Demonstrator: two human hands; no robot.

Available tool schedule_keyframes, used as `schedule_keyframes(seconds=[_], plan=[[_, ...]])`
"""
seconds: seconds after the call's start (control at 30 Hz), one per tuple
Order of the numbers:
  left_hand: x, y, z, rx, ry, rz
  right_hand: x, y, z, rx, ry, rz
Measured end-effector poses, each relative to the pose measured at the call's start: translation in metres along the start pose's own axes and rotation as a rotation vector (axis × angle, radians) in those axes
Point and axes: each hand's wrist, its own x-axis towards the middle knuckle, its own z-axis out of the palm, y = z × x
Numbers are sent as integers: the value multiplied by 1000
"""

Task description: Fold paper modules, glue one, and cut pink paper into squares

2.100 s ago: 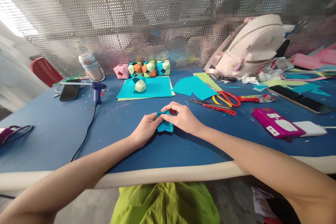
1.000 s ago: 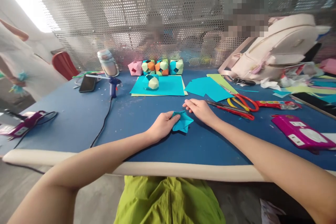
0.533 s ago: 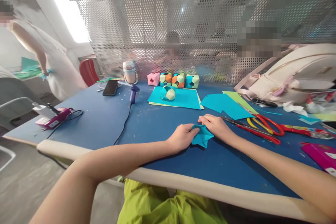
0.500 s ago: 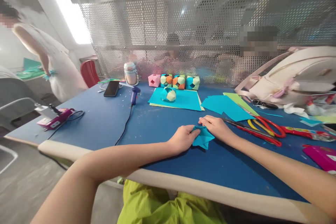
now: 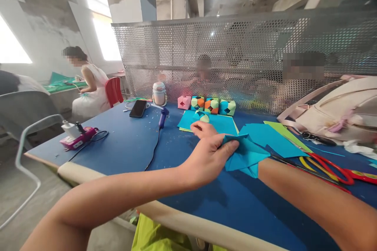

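Head view: left hand (image 5: 206,159), fingers clamped on folded blue paper (image 5: 249,156); right hand (image 5: 204,128), fingers curled, closure unclear; handling step, seemingly; light grip called for.

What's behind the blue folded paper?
The right arm goes behind the blue folded paper, and the right hand pokes out past the left hand. The wrist is covered, so I can't see it.

Daylight is blowing out the windows at the left, while a ceiling light is casting a streak of glare at the top. Soft shadows are falling across the tabletop's (image 5: 118,141) near edge. Wide-angle distortion is bending the sides; pixelation is hiding faces.
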Motion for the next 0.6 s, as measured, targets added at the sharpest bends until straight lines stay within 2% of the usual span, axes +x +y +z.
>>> schedule_keyframes(seconds=[0.13,0.27,0.4,0.6], plan=[[-12,-6,-11,-64,-84,-90,43,-17,60,6,-17,100],[-20,-8,-22,-35,-133,-159,78,-31,107,-17,60,234],[-22,-10,-39,-7,-151,-205,98,-39,134,-22,129,374],[-18,-24,-54,-57,-136,-218,117,-34,151,6,241,547]])
